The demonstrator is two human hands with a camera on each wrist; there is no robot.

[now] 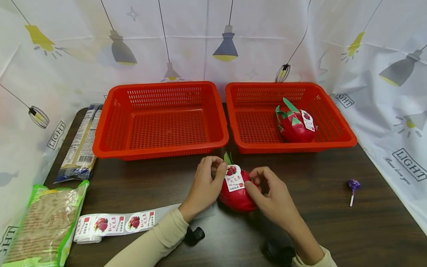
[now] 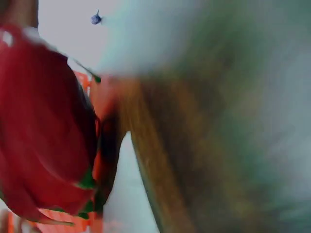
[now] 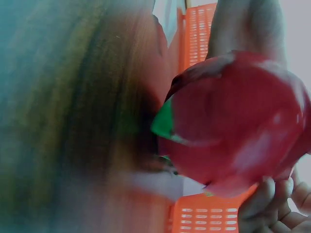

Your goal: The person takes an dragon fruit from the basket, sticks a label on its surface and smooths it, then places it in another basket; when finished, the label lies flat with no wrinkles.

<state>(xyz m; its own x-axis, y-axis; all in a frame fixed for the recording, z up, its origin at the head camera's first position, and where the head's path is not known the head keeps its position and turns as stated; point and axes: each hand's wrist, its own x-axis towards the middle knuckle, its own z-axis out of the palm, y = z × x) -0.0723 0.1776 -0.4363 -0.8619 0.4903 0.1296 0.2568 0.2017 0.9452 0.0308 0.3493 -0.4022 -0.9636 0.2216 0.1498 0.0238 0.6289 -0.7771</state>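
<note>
A red dragon fruit (image 1: 237,200) with green leaf tips sits on the dark table between the two hands. On its upper side lies a white label (image 1: 235,178) printed with dragon fruit pictures and red characters. My left hand (image 1: 209,181) holds the fruit from the left, thumb by the label's edge. From the right, my right hand (image 1: 271,193) grips it with curled fingers, its thumb at the label's right edge. Both wrist views show the red fruit (image 2: 43,126) close up, and some fingers (image 3: 265,204) touch it in the right one.
Behind the hands stand a red basket (image 1: 160,151) and a second basket (image 1: 297,147) holding another labelled dragon fruit (image 1: 297,128). A label strip (image 1: 121,223) lies at left, near a green-edged bag (image 1: 43,226) and a blue-and-gold packet (image 1: 80,146). A purple lollipop (image 1: 353,185) lies right.
</note>
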